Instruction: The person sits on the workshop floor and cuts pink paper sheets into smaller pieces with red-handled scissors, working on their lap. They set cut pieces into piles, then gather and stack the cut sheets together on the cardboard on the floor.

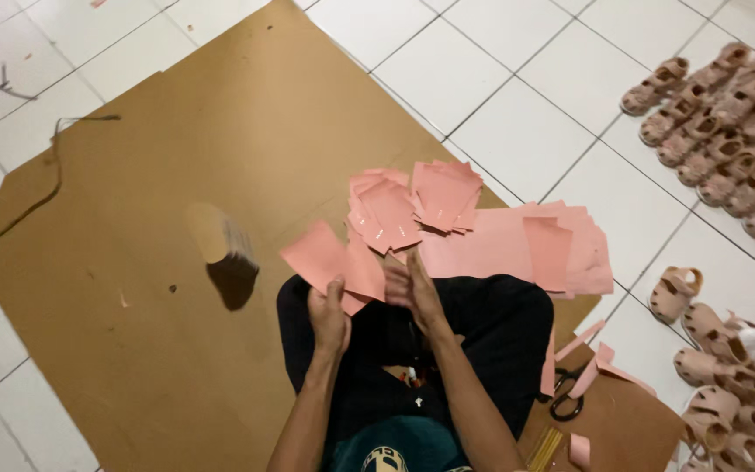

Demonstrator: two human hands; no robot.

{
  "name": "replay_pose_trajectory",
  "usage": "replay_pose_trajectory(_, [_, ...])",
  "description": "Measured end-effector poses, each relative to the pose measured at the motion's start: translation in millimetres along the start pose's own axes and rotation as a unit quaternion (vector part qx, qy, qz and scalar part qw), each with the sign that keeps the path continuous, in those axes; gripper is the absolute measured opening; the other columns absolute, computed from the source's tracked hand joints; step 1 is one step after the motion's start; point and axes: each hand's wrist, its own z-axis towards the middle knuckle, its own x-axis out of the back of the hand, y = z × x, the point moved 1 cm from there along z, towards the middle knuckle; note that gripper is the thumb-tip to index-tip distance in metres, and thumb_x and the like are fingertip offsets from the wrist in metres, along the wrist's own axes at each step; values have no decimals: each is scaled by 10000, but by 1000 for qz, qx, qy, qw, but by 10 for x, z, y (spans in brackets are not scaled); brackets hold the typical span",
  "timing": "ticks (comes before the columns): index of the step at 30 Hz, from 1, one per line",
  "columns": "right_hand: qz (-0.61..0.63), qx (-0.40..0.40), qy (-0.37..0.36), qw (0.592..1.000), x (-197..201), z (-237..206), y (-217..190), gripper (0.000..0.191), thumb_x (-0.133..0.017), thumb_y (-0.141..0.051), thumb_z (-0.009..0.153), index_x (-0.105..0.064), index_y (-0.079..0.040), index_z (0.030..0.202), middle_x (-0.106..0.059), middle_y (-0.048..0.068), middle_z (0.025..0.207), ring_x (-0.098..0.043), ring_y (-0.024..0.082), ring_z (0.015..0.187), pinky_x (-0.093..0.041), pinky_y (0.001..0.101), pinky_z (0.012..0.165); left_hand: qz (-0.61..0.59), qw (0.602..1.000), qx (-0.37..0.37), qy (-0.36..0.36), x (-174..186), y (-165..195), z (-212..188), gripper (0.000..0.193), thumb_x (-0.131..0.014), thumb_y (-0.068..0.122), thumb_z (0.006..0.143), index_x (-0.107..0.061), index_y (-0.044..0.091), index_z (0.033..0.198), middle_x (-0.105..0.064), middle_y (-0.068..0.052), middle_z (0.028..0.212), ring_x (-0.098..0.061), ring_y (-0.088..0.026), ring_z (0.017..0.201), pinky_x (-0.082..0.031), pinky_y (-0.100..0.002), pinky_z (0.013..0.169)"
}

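Observation:
My left hand (329, 316) grips a pink paper rectangle (318, 256) by its lower edge, held above my lap. My right hand (414, 293) is close beside it, fingers touching a second pink piece (364, 276). Just beyond my hands lie two fanned stacks of cut pink paper pieces (388, 212), (444, 194) on the brown cardboard sheet (176, 175). Larger pink sheets (517, 246) are spread to the right of those stacks, over my knee. A brown roll of tape (220, 234) stands on the cardboard to the left of my hands.
Black-handled scissors (564, 395) and pink paper strips (594, 354) lie by my right leg. Several beige children's sandals sit in rows at the upper right (727, 131) and lower right (727, 376) on the white tiled floor (517, 131). A thin strip (50, 188) lies at the left.

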Motion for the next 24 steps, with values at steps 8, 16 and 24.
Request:
replay_pose_trajectory(8, [140,214,-28,966,1240,-423,-198,218,-606,-129,985,-634,14,1146,-688,45,1067,-660,99,954,-520,252,878,359,905,69,-220,-896,-772,-345,422,-474,326,1090,-655,-53,1137,-680,-91,947,-608,-162,884,-492,-311,822])
replay_pose_trajectory(16, [32,323,111,939,2080,-527,-688,442,-643,-49,946,-486,10,1355,-700,89,1129,-681,162,1028,-567,287,880,366,826,-50,-426,-2268,-1042,-656,529,-458,388,1100,-499,-66,1368,-556,-285,1300,-552,-384,1211,-443,-449,1048])
replay_pose_trajectory(24, [-217,259,272,901,2772,-109,-1637,663,-773,-141,847,-494,27,1425,-710,154,1135,-723,194,960,-590,281,779,454,837,28,-303,-2163,-1435,-472,637,-557,436,993,-506,-72,1374,-567,-304,1381,-581,-388,1300,-505,-429,1054])
